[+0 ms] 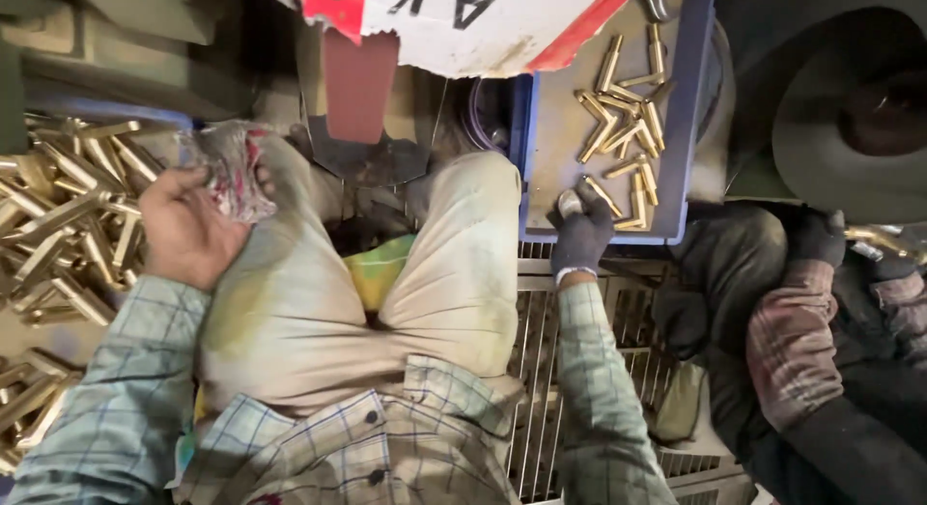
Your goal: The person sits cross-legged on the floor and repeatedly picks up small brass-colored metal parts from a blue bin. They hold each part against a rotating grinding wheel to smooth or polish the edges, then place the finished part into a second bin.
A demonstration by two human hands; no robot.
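Seated person, beige trousers (pixel 454 273) and checked shirt, knees apart, viewed from above. Metal grating (pixel 541 370) underfoot on the right side.

Left side: large heap of brass tubes (pixel 68 225), loose and criss-crossed, running off the left edge of the frame.

Upper right: blue tray (pixel 688 119) set past the right knee, its grey floor holding a smaller scatter of brass pieces (pixel 623 119), most gathered toward the right wall.

Far right: a second person in dark clothing, plaid sleeve (pixel 787 341), gloved hand near more brass.

Top centre: white board with red edge (pixel 502 27), a dark red belt (pixel 359 85) hanging below it.

Left hand (pixel 188 230), bare, rests on the left thigh just beside the heap. Grip closed around a crumpled rag (pixel 232 167), stained red, bunched against the knee.

Right hand (pixel 581 230), dark glove, sits at the near edge of the tray. Grip pinches one small pale piece (pixel 571 203) between thumb and fingertips; nearest brass piece lies just beside the glove.
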